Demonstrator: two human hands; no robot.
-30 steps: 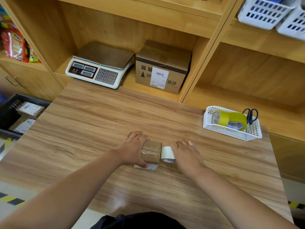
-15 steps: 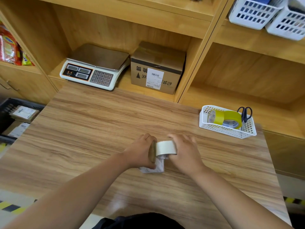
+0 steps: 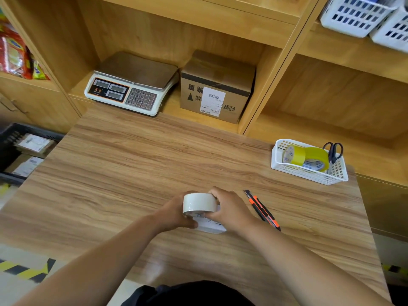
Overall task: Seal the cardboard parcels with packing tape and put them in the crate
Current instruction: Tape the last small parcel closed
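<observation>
Entry, from my remote feed: two forearms, bare up to the frame edge; left hand (image 3: 174, 215) and right hand (image 3: 233, 209), both ungloved; one black garment (image 3: 189, 293), soft creased cloth, bottom centre.

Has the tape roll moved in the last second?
Yes: the tape roll went left, away from the white basket, from beside the parcel to over it.

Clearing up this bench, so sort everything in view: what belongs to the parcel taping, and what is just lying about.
In the job: white tape roll in the right hand; small parcel held by the left hand; black crate; probably the knife.

Lying about: scale; big box; white basket with yellow tape and scissors; snack packets.
</observation>
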